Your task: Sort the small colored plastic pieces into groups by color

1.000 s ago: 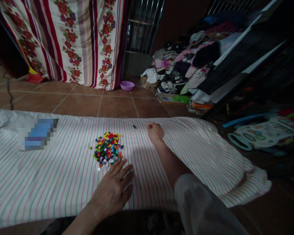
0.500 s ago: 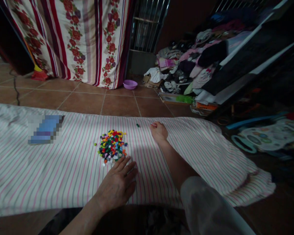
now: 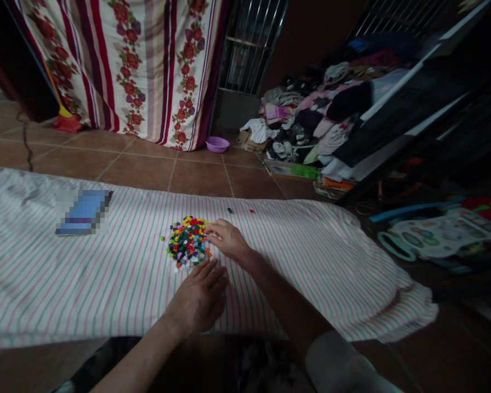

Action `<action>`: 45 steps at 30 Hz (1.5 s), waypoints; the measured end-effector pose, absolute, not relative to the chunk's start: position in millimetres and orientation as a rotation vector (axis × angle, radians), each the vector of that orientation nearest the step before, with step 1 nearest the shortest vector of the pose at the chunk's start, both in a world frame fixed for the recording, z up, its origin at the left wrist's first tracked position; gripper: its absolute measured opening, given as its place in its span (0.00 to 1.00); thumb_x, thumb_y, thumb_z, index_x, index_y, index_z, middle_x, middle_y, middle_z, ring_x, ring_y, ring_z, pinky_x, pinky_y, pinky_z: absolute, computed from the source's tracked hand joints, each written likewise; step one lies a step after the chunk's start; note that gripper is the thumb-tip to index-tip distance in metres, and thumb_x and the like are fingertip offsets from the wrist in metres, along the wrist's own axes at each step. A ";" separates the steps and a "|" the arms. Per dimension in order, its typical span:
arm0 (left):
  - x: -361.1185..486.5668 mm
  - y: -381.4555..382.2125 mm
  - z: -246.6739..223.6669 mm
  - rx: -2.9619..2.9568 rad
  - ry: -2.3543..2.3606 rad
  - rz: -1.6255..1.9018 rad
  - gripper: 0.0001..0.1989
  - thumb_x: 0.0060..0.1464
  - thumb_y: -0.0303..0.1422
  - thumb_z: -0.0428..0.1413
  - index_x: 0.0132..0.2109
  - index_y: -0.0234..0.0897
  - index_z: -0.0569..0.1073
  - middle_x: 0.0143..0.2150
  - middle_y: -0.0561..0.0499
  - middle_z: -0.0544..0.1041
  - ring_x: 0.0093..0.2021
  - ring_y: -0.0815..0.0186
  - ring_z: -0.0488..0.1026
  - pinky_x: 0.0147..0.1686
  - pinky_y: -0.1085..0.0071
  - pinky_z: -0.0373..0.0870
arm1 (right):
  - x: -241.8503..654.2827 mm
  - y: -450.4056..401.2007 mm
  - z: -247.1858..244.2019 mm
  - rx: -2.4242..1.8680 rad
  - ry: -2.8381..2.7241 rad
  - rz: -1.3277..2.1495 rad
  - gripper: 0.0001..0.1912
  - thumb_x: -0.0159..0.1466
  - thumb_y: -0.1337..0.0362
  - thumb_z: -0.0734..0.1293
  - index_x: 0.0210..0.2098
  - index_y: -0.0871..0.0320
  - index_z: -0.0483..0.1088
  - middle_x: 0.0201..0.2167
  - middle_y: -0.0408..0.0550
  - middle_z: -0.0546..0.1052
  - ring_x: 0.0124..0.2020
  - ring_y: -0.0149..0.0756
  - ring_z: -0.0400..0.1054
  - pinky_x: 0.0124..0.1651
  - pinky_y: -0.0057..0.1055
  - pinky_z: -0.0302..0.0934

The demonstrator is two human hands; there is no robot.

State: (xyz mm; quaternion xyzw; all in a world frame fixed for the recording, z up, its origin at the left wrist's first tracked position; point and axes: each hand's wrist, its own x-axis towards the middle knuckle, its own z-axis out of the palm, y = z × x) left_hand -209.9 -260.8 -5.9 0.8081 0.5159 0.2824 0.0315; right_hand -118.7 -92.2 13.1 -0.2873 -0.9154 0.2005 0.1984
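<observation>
A heap of small coloured cubes (image 3: 187, 240) lies on the striped cloth. My left hand (image 3: 201, 295) rests flat by the near edge of the heap, fingers stretched out, with its fingertips at the lowest cubes. At the heap's right side is my right hand (image 3: 228, 238), its fingers slightly apart and reaching to the outer cubes; nothing shows between them. Farther back on the cloth lie a few dark green cubes (image 3: 229, 210), close together, and a red cube (image 3: 252, 211) to their right.
The striped cloth (image 3: 118, 273) covers a long low surface. A blurred blue flat item (image 3: 84, 213) lies on its left. Beyond, on the tiled floor, are a purple basin (image 3: 217, 144), a red broom (image 3: 67, 121) and a pile of clothes (image 3: 306, 117).
My right hand has moved left from the far side of the cloth to the heap. A red cube now lies where it was. My left hand has stayed in place.
</observation>
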 end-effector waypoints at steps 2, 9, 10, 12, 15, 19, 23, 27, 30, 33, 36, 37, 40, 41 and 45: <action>-209.6 -260.9 -5.2 2.489 1.587 0.880 0.18 0.55 0.31 0.49 0.52 0.39 0.72 0.56 0.45 0.73 0.63 0.56 0.62 0.62 0.50 0.61 | -121.2 -96.6 13.1 -0.769 -2.628 0.502 0.07 0.61 0.68 0.66 0.37 0.54 0.76 0.37 0.45 0.74 0.41 0.33 0.67 0.46 0.28 0.59; -208.6 -264.6 -4.3 2.542 1.574 0.829 0.17 0.56 0.31 0.49 0.52 0.37 0.71 0.57 0.45 0.72 0.65 0.54 0.58 0.63 0.50 0.60 | -123.1 -107.1 16.9 -0.839 -2.677 0.437 0.07 0.61 0.70 0.65 0.36 0.56 0.75 0.37 0.46 0.74 0.43 0.34 0.66 0.48 0.29 0.58; -209.0 -265.2 -4.6 2.556 1.567 0.838 0.16 0.56 0.31 0.49 0.51 0.37 0.71 0.58 0.45 0.71 0.65 0.54 0.57 0.63 0.50 0.60 | -123.1 -108.5 18.4 -0.859 -2.655 0.458 0.07 0.60 0.70 0.66 0.36 0.56 0.74 0.37 0.46 0.74 0.41 0.34 0.67 0.47 0.28 0.59; -210.7 -266.5 -5.1 2.571 1.568 0.885 0.15 0.56 0.30 0.50 0.49 0.37 0.72 0.58 0.45 0.71 0.66 0.53 0.56 0.63 0.50 0.61 | -122.2 -111.3 22.1 -0.914 -2.589 0.508 0.07 0.60 0.69 0.65 0.36 0.57 0.74 0.36 0.45 0.74 0.38 0.32 0.67 0.44 0.27 0.59; -215.6 -270.9 -6.0 2.532 1.648 1.034 0.14 0.56 0.28 0.49 0.48 0.35 0.72 0.55 0.44 0.73 0.66 0.52 0.56 0.60 0.50 0.65 | -118.5 -116.0 29.7 -0.998 -2.471 0.576 0.07 0.60 0.68 0.64 0.36 0.57 0.74 0.34 0.44 0.75 0.35 0.30 0.67 0.41 0.26 0.59; -228.0 -284.7 -9.5 2.386 1.810 1.331 0.16 0.55 0.25 0.47 0.49 0.36 0.71 0.58 0.41 0.70 0.69 0.54 0.50 0.58 0.48 0.67 | -112.9 -125.4 40.9 -1.149 -2.282 0.735 0.07 0.58 0.66 0.63 0.34 0.58 0.73 0.29 0.42 0.75 0.32 0.30 0.68 0.39 0.26 0.60; -249.1 -302.4 -17.2 2.100 2.050 1.487 0.22 0.55 0.25 0.49 0.58 0.38 0.65 0.64 0.38 0.62 0.69 0.49 0.46 0.56 0.41 0.66 | -112.4 -139.2 46.5 -1.241 -2.033 0.920 0.08 0.55 0.63 0.64 0.31 0.58 0.71 0.24 0.40 0.73 0.28 0.30 0.67 0.35 0.26 0.60; -270.8 -314.9 -29.4 1.934 2.226 1.524 0.24 0.57 0.29 0.48 0.60 0.33 0.62 0.65 0.33 0.61 0.69 0.44 0.45 0.55 0.36 0.62 | -115.5 -153.6 46.1 -1.265 -1.770 1.082 0.10 0.50 0.60 0.66 0.30 0.59 0.70 0.20 0.38 0.70 0.24 0.28 0.63 0.29 0.24 0.57; -280.9 -320.4 -37.2 2.030 2.197 1.477 0.21 0.57 0.30 0.48 0.57 0.34 0.66 0.61 0.35 0.67 0.67 0.47 0.52 0.55 0.40 0.65 | -117.2 -160.6 46.6 -1.267 -1.570 1.222 0.15 0.47 0.57 0.69 0.31 0.59 0.69 0.20 0.38 0.70 0.21 0.27 0.62 0.27 0.24 0.56; -286.0 -324.2 -39.6 2.144 2.194 1.358 0.17 0.56 0.30 0.48 0.53 0.35 0.70 0.57 0.37 0.71 0.64 0.50 0.60 0.55 0.45 0.68 | -115.6 -160.3 49.1 -1.253 -1.421 1.284 0.18 0.44 0.55 0.71 0.31 0.58 0.68 0.22 0.40 0.72 0.22 0.27 0.63 0.26 0.24 0.56; -286.6 -326.0 -37.5 2.196 2.236 1.329 0.16 0.56 0.32 0.49 0.51 0.35 0.71 0.56 0.38 0.71 0.61 0.51 0.64 0.54 0.48 0.70 | -108.1 -151.5 50.2 -1.243 -1.351 1.276 0.18 0.43 0.57 0.71 0.31 0.58 0.67 0.22 0.41 0.72 0.22 0.27 0.64 0.25 0.23 0.56; -285.9 -325.6 -36.3 2.194 2.258 1.335 0.16 0.56 0.32 0.50 0.50 0.36 0.71 0.56 0.39 0.71 0.60 0.52 0.65 0.53 0.49 0.70 | -104.0 -146.7 49.4 -1.244 -1.341 1.266 0.17 0.44 0.57 0.71 0.31 0.59 0.67 0.21 0.41 0.72 0.22 0.27 0.64 0.25 0.23 0.56; -283.9 -319.8 -31.8 2.127 2.355 1.340 0.16 0.56 0.33 0.49 0.50 0.38 0.71 0.55 0.40 0.71 0.57 0.54 0.68 0.50 0.52 0.73 | -87.1 -125.6 42.7 -1.269 -1.356 1.215 0.15 0.46 0.58 0.70 0.30 0.58 0.67 0.20 0.40 0.71 0.21 0.26 0.63 0.25 0.23 0.56; -284.6 -316.1 -30.0 2.082 2.409 1.322 0.15 0.56 0.32 0.48 0.49 0.38 0.72 0.56 0.40 0.71 0.56 0.55 0.69 0.50 0.53 0.73 | -80.2 -116.3 39.4 -1.287 -1.376 1.189 0.14 0.46 0.58 0.69 0.30 0.58 0.67 0.20 0.39 0.71 0.20 0.27 0.63 0.25 0.24 0.56; -301.7 -294.1 -23.5 2.023 2.605 1.088 0.16 0.57 0.33 0.46 0.49 0.34 0.72 0.55 0.38 0.71 0.57 0.55 0.68 0.52 0.57 0.72 | -50.3 -69.5 25.9 -1.417 -1.503 0.988 0.10 0.49 0.60 0.67 0.29 0.58 0.68 0.20 0.39 0.71 0.21 0.29 0.64 0.27 0.25 0.58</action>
